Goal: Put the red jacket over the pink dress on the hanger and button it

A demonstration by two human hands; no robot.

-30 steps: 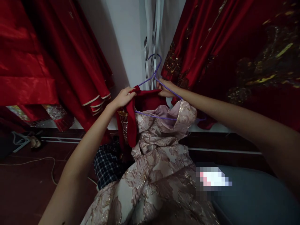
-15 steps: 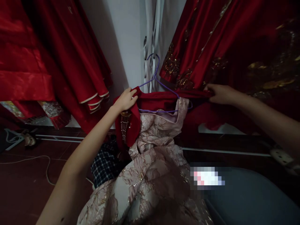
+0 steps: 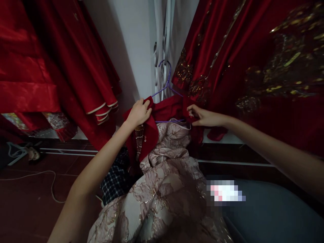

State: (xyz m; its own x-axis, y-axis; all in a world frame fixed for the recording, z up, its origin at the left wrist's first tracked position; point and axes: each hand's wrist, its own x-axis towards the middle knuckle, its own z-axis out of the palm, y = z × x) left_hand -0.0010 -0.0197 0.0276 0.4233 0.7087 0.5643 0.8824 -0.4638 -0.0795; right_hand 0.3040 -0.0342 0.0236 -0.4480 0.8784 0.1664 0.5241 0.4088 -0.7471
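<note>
A red jacket [image 3: 167, 105] with a beaded tassel [image 3: 139, 138] on its front lies over the shoulders of a purple hanger [image 3: 168, 76]. Under it, on the same hanger, is a pale pink floral dress [image 3: 162, 189] with metallic threads. My left hand [image 3: 139, 113] grips the jacket at its left shoulder, fingers bent over the cloth. At the opposite shoulder my right hand [image 3: 202, 114] pinches the red cloth near a small beaded ornament. The hanger's right arm is partly covered by the jacket.
Red garments [image 3: 98, 67] hang at the left, and a red gown [image 3: 215, 50] with gold sequins hangs at the right. Behind the hanger stands a white metal rack [image 3: 163, 33]. Checked cloth [image 3: 116, 179] and a cable [image 3: 54, 182] are low on the left. A blurred-out bright patch lies lower right.
My right hand has moved left and inward, bringing the jacket's right side over the hanger's shoulder and the dress strap. My left hand keeps its grip, shifted slightly right and down.
</note>
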